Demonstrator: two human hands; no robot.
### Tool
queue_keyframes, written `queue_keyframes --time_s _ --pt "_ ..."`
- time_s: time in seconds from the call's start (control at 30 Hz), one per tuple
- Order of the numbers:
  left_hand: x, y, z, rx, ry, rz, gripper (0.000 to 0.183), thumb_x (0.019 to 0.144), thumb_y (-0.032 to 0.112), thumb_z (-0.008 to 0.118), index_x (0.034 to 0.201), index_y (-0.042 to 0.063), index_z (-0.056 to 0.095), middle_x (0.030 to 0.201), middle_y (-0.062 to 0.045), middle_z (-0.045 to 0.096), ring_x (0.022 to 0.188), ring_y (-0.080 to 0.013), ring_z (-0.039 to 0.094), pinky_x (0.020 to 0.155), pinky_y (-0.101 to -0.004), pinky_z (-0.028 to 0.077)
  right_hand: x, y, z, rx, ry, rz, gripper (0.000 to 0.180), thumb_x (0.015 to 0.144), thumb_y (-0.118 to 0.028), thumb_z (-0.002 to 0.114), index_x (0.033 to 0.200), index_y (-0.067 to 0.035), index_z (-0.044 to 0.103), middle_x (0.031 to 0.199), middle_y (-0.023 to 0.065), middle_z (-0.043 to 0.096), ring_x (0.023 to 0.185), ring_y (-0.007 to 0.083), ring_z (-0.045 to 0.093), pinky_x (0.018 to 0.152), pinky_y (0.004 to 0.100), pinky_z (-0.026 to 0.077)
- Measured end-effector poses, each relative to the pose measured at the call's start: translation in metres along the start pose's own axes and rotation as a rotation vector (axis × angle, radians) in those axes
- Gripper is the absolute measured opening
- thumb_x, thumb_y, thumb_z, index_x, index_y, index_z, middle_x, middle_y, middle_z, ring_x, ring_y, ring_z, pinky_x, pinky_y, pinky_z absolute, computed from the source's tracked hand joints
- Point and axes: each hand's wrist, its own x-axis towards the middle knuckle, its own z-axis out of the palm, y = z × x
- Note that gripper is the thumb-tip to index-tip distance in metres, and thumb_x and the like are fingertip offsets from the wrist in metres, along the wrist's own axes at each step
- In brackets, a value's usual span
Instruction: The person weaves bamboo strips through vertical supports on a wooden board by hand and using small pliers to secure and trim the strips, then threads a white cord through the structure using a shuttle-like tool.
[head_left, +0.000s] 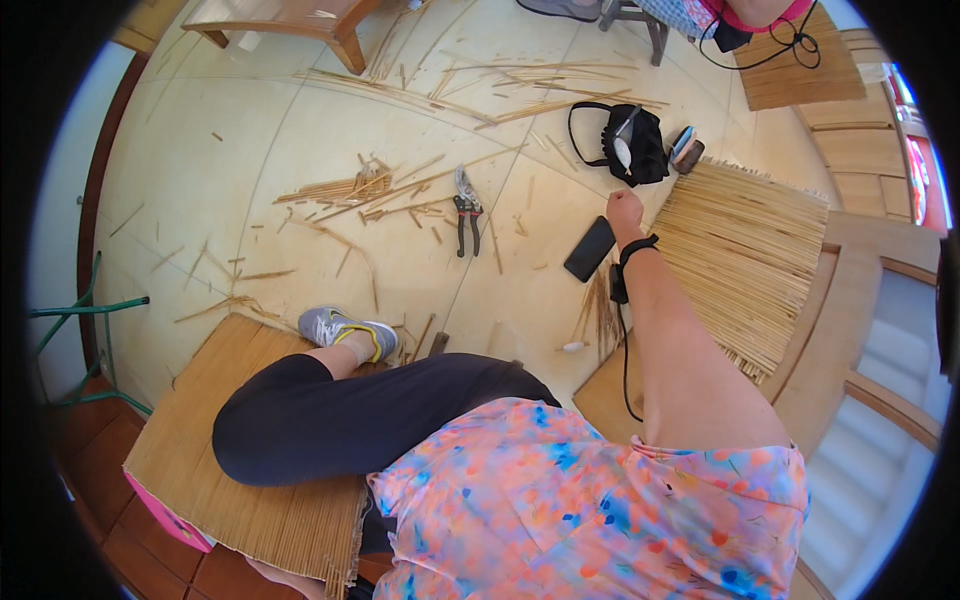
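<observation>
My right hand (625, 214) is curled into a fist at the end of an outstretched arm, with nothing seen in it. A black strap with a cable circles that wrist. Just left of the hand lies a black smartphone (589, 249); to its right is a mat of thin straw-coloured stalks (750, 255) with ragged ends. My left hand is out of view; some bare skin (279, 576) shows at the edge of a second stalk mat (217, 405), beneath my bent leg. Pruning shears (467, 214) with black and red handles lie on the tiles before me.
Cut stalks (341, 184) litter the floor. A black pouch (634, 146) with a strap sits beyond my right hand. A wooden stool or low table (292, 19) stands at the far left, a green metal frame (90, 307) at the left. Part of another person (757, 11) shows at the top right.
</observation>
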Motion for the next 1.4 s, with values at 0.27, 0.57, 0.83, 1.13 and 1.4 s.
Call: queue_keyframes --time_s 0.27,0.57,0.83,1.13,1.4 --pt "-0.019 0.012 -0.023 0.362 0.105 -0.143 0.045 0.098 0.030 0.043 0.128 -0.003 0.048 0.120 -0.020 0.058 0.101 -0.0296 0.061 0.088 -0.0392 0.050 0.066 0.005 0.000 0.060 -0.094 0.012 0.020 0.084 -0.021 0.058 0.094 -0.010 0.072 0.093 0.0170 0.069 0.091 0.0350 0.065 0.081 0.0422 0.052" --pt "-0.021 -0.002 -0.075 0.809 0.124 0.128 0.037 0.093 0.024 0.054 0.118 -0.004 0.056 0.112 -0.021 0.062 0.099 -0.0311 0.063 0.087 -0.0389 0.051 0.105 0.023 0.021 -0.257 -0.223 -0.113 0.030 0.083 -0.024 0.048 0.088 -0.007 0.073 0.094 0.0165 0.069 0.093 0.0348 0.065 0.082 0.0416 0.052" --pt "-0.028 -0.020 -0.119 0.997 0.167 0.279 0.030 0.089 0.018 0.064 0.109 -0.005 0.064 0.106 -0.022 0.066 0.097 -0.0324 0.064 0.086 -0.0387 0.052 0.099 0.012 0.038 -0.196 0.002 -0.201 0.024 0.080 -0.021 0.056 0.077 -0.002 0.071 0.083 0.0176 0.069 0.080 0.0333 0.067 0.073 0.0428 0.051" --pt "-0.063 0.053 -0.061 0.891 0.197 0.113 0.037 0.089 0.025 0.065 0.113 -0.003 0.064 0.112 -0.022 0.064 0.102 -0.0296 0.063 0.089 -0.0364 0.050 0.105 -0.006 0.022 0.065 -0.140 0.129 0.028 0.080 -0.023 0.060 0.092 0.001 0.069 0.096 0.0217 0.068 0.095 0.0354 0.065 0.080 0.0406 0.053" --pt "-0.058 -0.007 -0.107 0.933 0.131 0.132 0.035 0.089 0.021 0.065 0.112 -0.005 0.063 0.110 -0.023 0.065 0.099 -0.0315 0.063 0.087 -0.0372 0.051 0.090 -0.011 0.025 -0.041 0.086 0.128 0.026 0.081 -0.023 0.060 0.086 0.000 0.071 0.086 0.0222 0.068 0.086 0.0388 0.065 0.077 0.0437 0.055"
